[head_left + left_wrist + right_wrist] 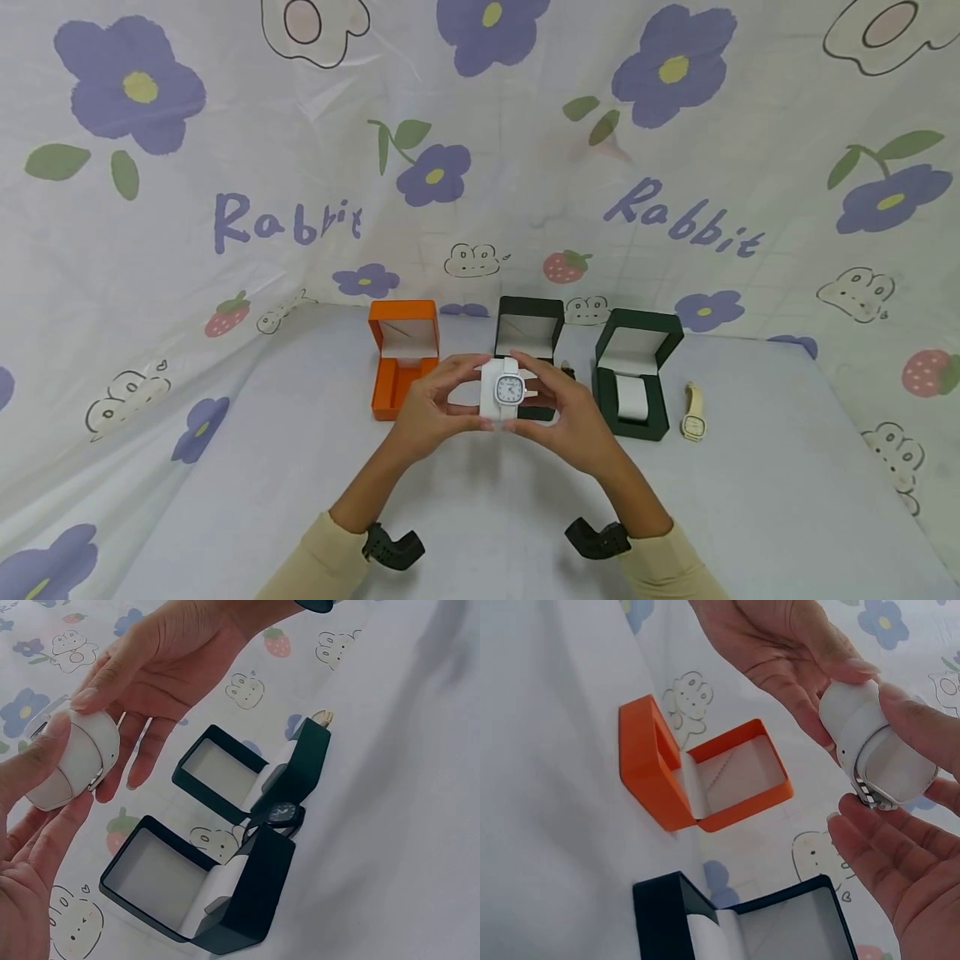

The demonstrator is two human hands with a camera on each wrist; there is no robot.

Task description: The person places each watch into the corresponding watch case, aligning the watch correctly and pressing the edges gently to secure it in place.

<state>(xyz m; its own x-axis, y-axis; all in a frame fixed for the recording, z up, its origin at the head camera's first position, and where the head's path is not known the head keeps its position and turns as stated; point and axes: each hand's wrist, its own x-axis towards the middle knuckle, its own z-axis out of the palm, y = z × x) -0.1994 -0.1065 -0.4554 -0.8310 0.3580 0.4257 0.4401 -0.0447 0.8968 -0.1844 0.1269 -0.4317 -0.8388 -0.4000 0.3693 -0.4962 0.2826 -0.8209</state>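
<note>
A white wristwatch with a rounded-square case and a pale, numbered dial was wrapped round a smooth, barrel-shaped white cushion, raised above the middle of the tabletop, between its near and far edges. The left hand pinched the cushion's left end between thumb and fingers; the right hand gripped the other end, its thumb on the cushion's flat, round face. A shiny metal clasp showed on the strap's underside. Toward the far edge stood three boxes with raised lids and pale linings: a boxy orange case, a black case partly hidden by the hands, and a dark green case holding a rounded white pad. A dark wristwatch lay between the black and green cases. Beyond the green case, toward the tabletop's right edge, lay a gold-toned watch with a squarish face. Behind the far edge hung a softly creased white cloth printed with purple flowers, strawberries and rabbits.
</note>
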